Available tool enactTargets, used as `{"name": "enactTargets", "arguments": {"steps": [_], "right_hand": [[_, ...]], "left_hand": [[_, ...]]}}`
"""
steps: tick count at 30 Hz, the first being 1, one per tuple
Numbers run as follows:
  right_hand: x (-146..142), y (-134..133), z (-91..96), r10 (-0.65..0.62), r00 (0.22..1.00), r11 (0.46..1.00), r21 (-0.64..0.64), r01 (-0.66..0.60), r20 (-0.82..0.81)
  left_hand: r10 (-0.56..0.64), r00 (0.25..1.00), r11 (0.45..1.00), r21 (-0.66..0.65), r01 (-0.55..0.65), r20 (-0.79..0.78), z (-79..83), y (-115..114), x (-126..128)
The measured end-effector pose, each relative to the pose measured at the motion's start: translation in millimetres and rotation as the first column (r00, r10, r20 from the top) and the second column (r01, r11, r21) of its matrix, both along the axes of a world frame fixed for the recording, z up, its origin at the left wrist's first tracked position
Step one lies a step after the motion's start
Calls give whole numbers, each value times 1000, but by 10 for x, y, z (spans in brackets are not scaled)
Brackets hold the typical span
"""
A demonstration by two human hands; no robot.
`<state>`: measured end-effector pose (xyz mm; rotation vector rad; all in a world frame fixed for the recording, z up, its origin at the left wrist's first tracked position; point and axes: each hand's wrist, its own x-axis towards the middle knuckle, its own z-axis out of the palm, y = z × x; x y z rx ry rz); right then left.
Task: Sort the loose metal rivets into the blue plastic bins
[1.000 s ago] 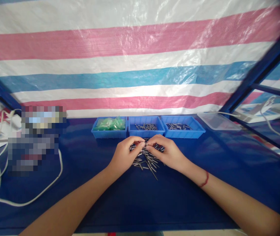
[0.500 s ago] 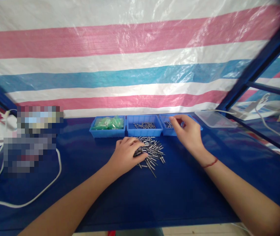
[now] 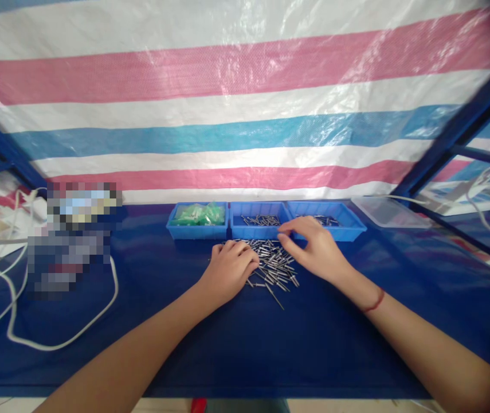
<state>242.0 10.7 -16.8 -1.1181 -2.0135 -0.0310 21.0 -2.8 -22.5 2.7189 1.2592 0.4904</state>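
A loose pile of silver blind rivets (image 3: 275,265) lies on the blue table in front of three blue bins. My left hand (image 3: 231,267) rests over the pile's left side, fingers bent and drawn in towards the thumb; whatever is between the fingertips is hidden. Just beyond the pile's right edge hovers my right hand (image 3: 313,246), thumb and forefinger slightly apart, with nothing visible between them. It partly covers the front of the right bin (image 3: 350,230), which has some rivets in it. More rivets lie in the middle bin (image 3: 257,232).
Green plastic packets (image 3: 199,214) fill the left bin (image 3: 197,232). A clear plastic lid (image 3: 391,212) lies at the back right. White cable (image 3: 59,346) loops over the table's left side, near a blurred-out item. A striped tarp (image 3: 227,137) hangs behind.
My right hand has moved from above the right bin back and left towards the pile. My left hand's fingers, spread before, have drawn together. The view has shifted slightly.
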Motion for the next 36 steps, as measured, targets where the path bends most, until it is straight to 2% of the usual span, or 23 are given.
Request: {"name": "enactTargets", "arguments": {"steps": [3, 7, 12, 15, 17, 22, 28, 36], "right_hand": [[-119, -90, 9, 236, 970, 968, -110, -228, 67], [-181, -124, -19, 307, 948, 942, -172, -289, 87], [-198, -129, -47, 311, 950, 930, -213, -301, 17], [-215, -134, -63, 302, 950, 919, -243, -311, -72], [-230, -135, -73, 297, 947, 912, -259, -318, -120], [-255, -136, -66, 306, 940, 900, -275, -337, -149], [-260, -147, -49, 270, 940, 901, -289, -323, -210], [-250, -110, -124, 199, 930, 922, -263, -285, -310]], "left_hand": [[14, 1000, 1000, 27, -14, 19, 2, 13, -3], [32, 995, 998, 51, -37, 94, 42, 42, -13], [28, 963, 999, 27, -37, 267, 66, 53, -7], [71, 886, 997, -69, -44, 458, 52, 49, 10], [103, 854, 989, -142, -34, 510, 45, 46, 20], [121, 854, 976, -216, -11, 506, 65, 37, 33], [112, 842, 980, -199, -6, 528, 80, 41, 30], [101, 854, 980, -200, 4, 511, 56, 67, 24]]}}
